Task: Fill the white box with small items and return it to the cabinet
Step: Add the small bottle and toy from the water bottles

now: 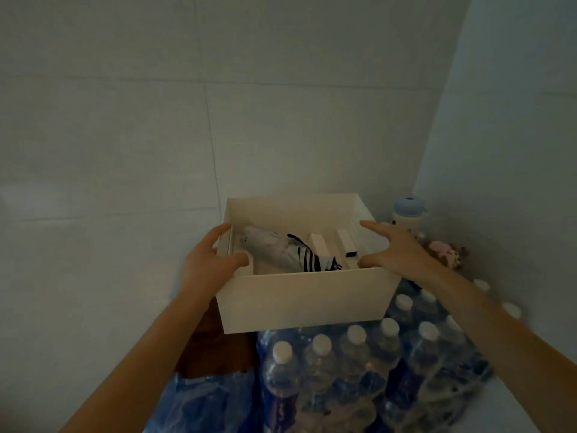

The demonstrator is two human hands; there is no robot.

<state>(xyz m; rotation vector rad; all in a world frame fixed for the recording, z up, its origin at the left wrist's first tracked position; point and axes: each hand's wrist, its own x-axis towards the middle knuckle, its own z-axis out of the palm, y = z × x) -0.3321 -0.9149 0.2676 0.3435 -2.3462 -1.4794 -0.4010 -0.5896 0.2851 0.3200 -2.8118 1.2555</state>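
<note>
Two tiled walls [156,120] meet in a dim corner, where a shrink-wrapped pack of water bottles [374,364] with white caps fills the lower right of the view. A white box [299,301], open at the top, sits above the rear of that pack and beside a brown surface [215,348]; whether it rests there or is lifted cannot be told. Blue plastic wrap [203,401] lies crumpled at the bottom edge. The left hand [209,264] takes the box's left wall, its grip closed on the rim with the thumb inside and the fingers outside. The right hand [393,251] is at the near right corner with its grip spread wide, thumb touching the front rim and index finger stretched over the right wall. Inside the box lie a grey wrapped bundle [268,248], a black-and-white striped item [309,260] and two small white cartons [346,242]. Beyond the box in the corner stand a bottle with a pale blue cap [407,214] and a small plush toy [446,251].
</note>
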